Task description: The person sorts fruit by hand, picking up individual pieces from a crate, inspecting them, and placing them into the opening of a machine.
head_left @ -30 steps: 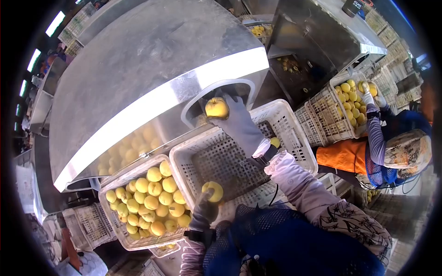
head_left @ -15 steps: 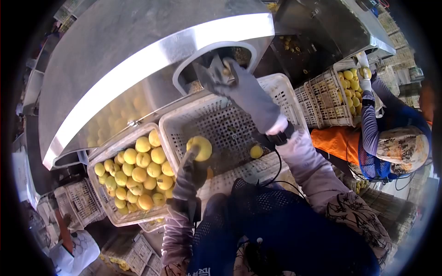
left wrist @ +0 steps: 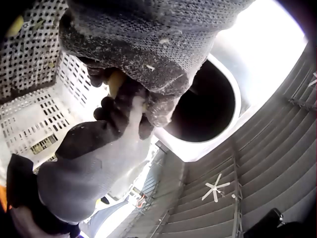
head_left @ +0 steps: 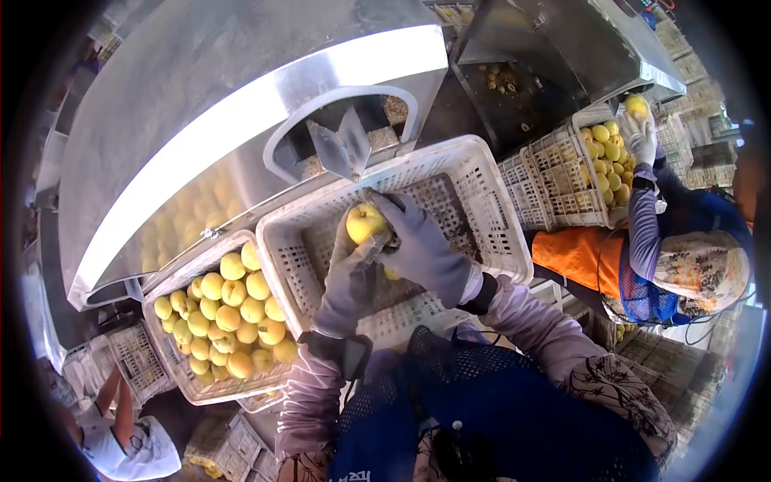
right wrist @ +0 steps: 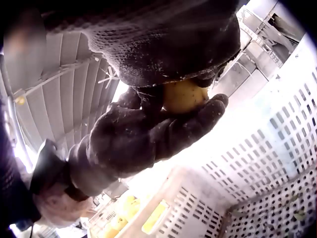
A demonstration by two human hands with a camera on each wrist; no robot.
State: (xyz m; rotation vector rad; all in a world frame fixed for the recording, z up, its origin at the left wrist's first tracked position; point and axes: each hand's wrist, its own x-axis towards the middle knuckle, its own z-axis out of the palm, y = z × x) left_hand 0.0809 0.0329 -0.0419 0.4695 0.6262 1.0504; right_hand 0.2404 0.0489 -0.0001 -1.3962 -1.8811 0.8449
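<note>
Both hands (head_left: 351,283) (head_left: 426,251) have come together, gripping one round, yellow, dark-specked fruit (head_left: 365,222).

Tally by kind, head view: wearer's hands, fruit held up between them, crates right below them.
Hands: 2 (left hand, right hand)
Fruit: 1 (yellow fruit)
Crates: 1 (white crate)
Total: 4

The left crate (head_left: 215,392) is carrying many yellow fruits (head_left: 227,318) up to its right edge; inside the middle crate (head_left: 496,201), one partly hidden fruit (head_left: 391,274) is lying.
</note>
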